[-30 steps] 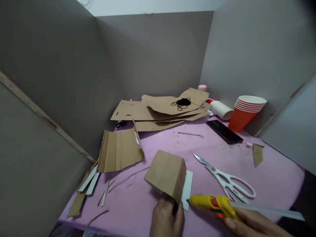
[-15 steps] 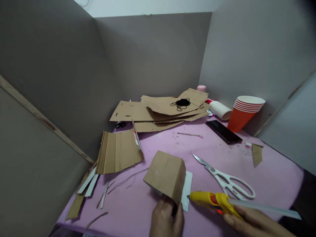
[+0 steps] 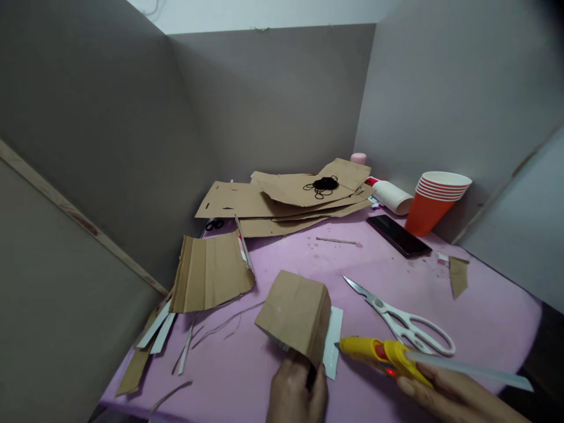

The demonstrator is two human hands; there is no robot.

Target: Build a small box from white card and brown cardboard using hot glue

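My left hand (image 3: 296,385) is closed on the near edge of a folded brown cardboard box (image 3: 293,308), its fingertips hidden under and inside it. A white strip (image 3: 333,346) sticks out flat along the box's right side. In my right hand (image 3: 440,390) is a yellow glue gun (image 3: 374,351), its small red light lit and a long clear glue stick (image 3: 471,367) coming out of its back. The gun's dark nozzle points left and is at the white strip's right edge; whether it touches, I cannot tell.
White-handled scissors (image 3: 400,320) lie just beyond the glue gun. Farther right are a phone (image 3: 399,236) and stacked orange paper cups (image 3: 434,202). Cardboard sheets (image 3: 264,200) with black cord (image 3: 325,184) lie at the back, a bent cardboard piece (image 3: 214,273) at left. Grey panels (image 3: 273,100) enclose the table.
The glue gun's nozzle has shifted slightly up along the edge of the white strip. My left hand and the cardboard box have stayed nearly in place.
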